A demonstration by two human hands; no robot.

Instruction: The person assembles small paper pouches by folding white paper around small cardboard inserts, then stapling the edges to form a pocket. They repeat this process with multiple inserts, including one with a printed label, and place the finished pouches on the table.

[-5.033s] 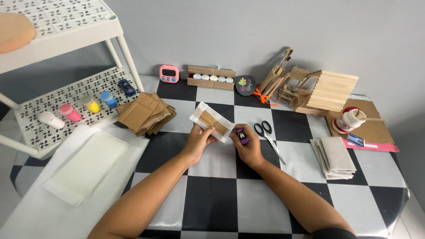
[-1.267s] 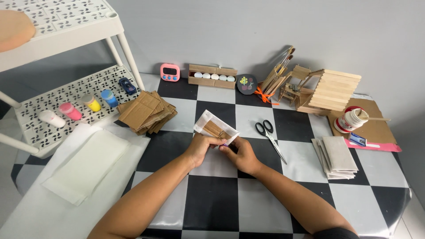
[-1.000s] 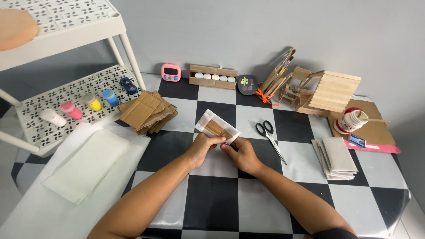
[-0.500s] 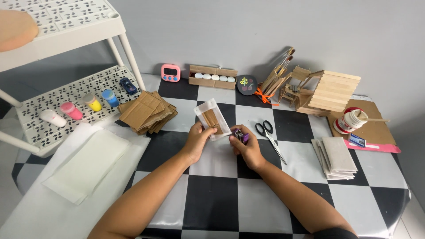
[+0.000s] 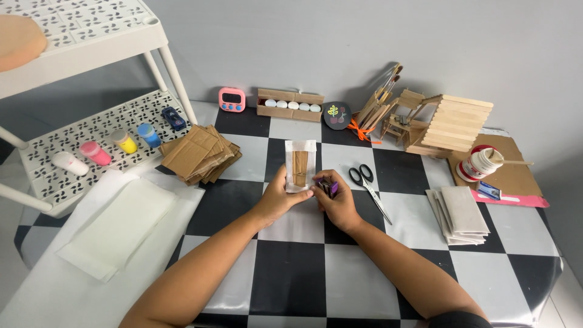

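Packet [image 5: 300, 165] raised upright; purple tool [image 5: 328, 187] half-hidden

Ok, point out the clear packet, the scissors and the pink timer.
clear packet [image 5: 300, 159], head view, upper middle of the packet.
scissors [image 5: 364, 175], head view, black handles.
pink timer [image 5: 231, 99], head view, front face.

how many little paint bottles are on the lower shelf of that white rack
4. On the lower shelf of the rack, in a row from left to right: a white bottle, a pink bottle, a yellow bottle and a blue bottle. None seem hidden.
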